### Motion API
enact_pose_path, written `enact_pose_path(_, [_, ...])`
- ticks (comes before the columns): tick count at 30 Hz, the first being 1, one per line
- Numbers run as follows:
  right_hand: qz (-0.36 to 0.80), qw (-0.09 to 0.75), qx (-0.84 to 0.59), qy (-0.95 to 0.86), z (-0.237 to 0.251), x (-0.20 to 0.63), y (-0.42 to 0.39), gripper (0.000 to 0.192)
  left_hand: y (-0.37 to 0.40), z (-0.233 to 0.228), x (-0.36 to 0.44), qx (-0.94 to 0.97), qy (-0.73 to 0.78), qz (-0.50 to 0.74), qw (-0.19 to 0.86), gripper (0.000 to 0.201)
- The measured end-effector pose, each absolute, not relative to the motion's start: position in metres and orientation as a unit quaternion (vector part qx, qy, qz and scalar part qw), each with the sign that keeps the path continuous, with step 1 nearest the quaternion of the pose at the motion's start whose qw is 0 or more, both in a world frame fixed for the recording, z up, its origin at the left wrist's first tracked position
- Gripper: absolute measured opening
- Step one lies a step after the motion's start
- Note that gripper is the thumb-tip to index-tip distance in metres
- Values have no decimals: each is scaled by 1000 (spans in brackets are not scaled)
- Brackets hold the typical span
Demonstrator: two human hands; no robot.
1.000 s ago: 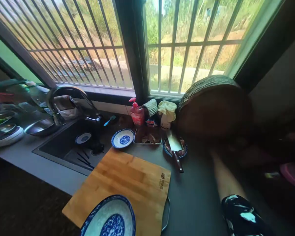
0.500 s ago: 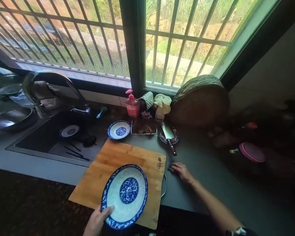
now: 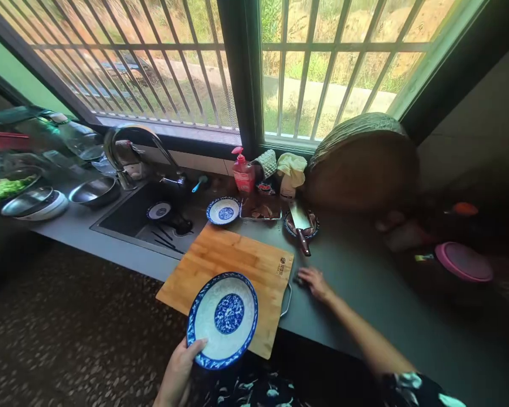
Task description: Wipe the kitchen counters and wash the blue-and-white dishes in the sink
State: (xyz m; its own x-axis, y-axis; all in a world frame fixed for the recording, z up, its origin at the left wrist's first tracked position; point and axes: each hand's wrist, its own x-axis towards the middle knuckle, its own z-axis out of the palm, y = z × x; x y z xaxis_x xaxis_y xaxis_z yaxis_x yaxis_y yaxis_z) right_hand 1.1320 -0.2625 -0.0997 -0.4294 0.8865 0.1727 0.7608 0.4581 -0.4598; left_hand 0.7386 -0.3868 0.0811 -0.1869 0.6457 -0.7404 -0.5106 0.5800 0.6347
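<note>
My left hand (image 3: pixel 178 370) grips the near rim of a blue-and-white patterned plate (image 3: pixel 223 319), held over the near corner of a wooden cutting board (image 3: pixel 233 270). My right hand (image 3: pixel 315 282) rests flat on the grey counter (image 3: pixel 352 294) just right of the board's metal handle (image 3: pixel 287 301), fingers spread, over something small and dark. Beyond it a cleaver (image 3: pixel 301 227) lies across a small blue-rimmed dish (image 3: pixel 311 227).
A sink (image 3: pixel 152 217) with a plate and chopsticks lies left of the board, under a curved tap (image 3: pixel 131 144). A small blue plate (image 3: pixel 223 211), a metal tray (image 3: pixel 261 210), a red soap bottle (image 3: pixel 242 175) and a round wooden block (image 3: pixel 360 169) line the window. A pink lid (image 3: pixel 464 261) sits right.
The view has pulled back and turned left. The plate in my left hand has come nearer to me, toward the board's near edge. My right hand stays by the board's handle.
</note>
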Motion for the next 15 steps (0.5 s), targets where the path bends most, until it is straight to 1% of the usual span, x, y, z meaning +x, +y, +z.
enact_pose_path(3, [202,179,-429,-862,-102,1129,-336,37,-395,87,742,52,620,461,633,57])
enact_pose_path(5, [229,190,-398,-868,-99,1139,-353,34,-401,90,745,44,621,463,631,57])
enact_pose_path(7, [219,233,-431,-844,-88,1165,-332,38,-407,93,747,25,629,451,633,60])
enact_pose_path(9, [166,269,-541,-779,-70,1203,-282,44,-413,93,750,14,643,437,629,62])
enact_pose_path(11, [123,240,-679,-683,-53,1240,-225,43,-419,91,751,17,653,433,621,61])
enact_pose_path(13, [106,232,-717,-648,-48,1262,-187,45,-424,87,753,25,658,428,620,60])
enact_pose_path(15, [102,228,-728,-639,-57,1261,-185,46,-425,83,755,27,659,419,624,60])
